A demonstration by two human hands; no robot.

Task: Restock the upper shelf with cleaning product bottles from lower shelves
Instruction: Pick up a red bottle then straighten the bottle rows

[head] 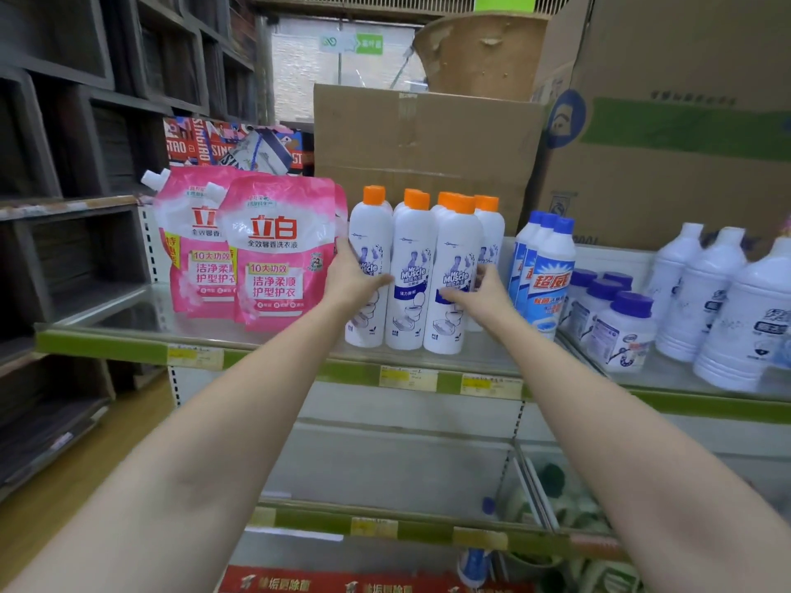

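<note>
Several white bottles with orange caps (408, 271) stand in a tight cluster on the upper shelf (128, 348). My left hand (353, 276) wraps round the leftmost bottle (370, 237) of the front row. My right hand (479, 293) grips the rightmost front bottle (456, 267) from its right side, thumb across the label. Both arms reach up from below. The bottles stand upright on the shelf.
Two pink refill pouches (274, 254) lean left of the cluster. Blue-capped bottles (550, 267), purple-lidded jars (616, 327) and large white jugs (727, 306) stand to the right. Cardboard boxes (423, 139) are stacked behind. A lower shelf (385, 528) holds more products.
</note>
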